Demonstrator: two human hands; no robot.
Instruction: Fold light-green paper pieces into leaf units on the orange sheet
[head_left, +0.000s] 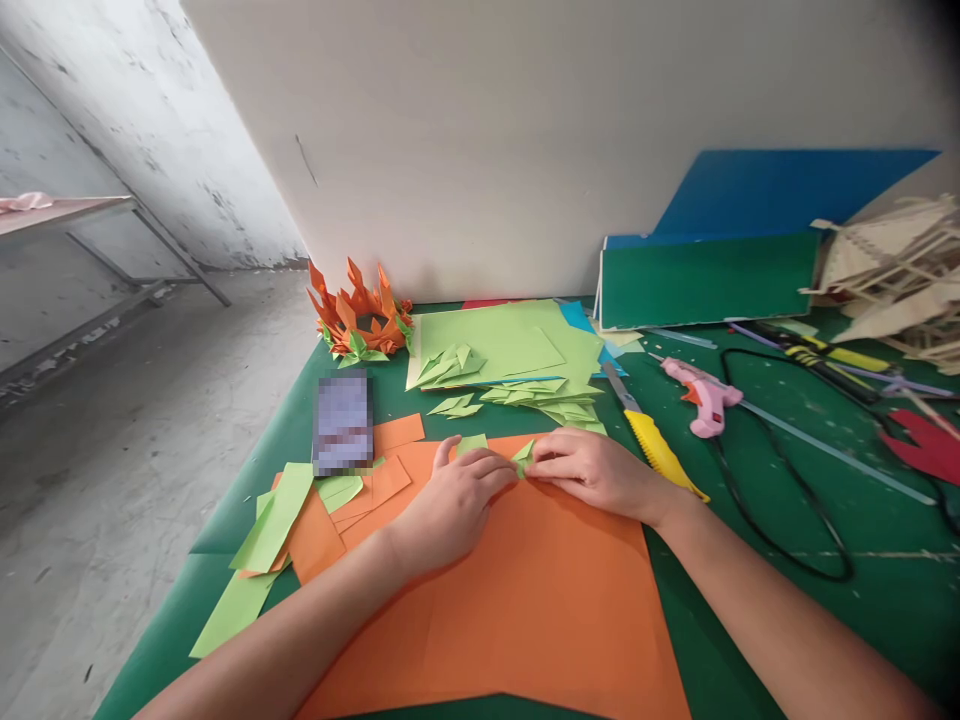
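Observation:
Both my hands meet over a large orange paper sheet on the green table. My left hand and my right hand pinch a small folded green paper piece between their fingertips, pressing it against the orange sheet. The fingers of both hands are curled and closed on the piece. Another small green piece lies just beyond my left hand.
A yellow utility knife lies right of my right hand. Further right are a pink glue gun and a black cable. Folded green pieces, green sheets, an orange paper crown, a phone and paper strips lie around.

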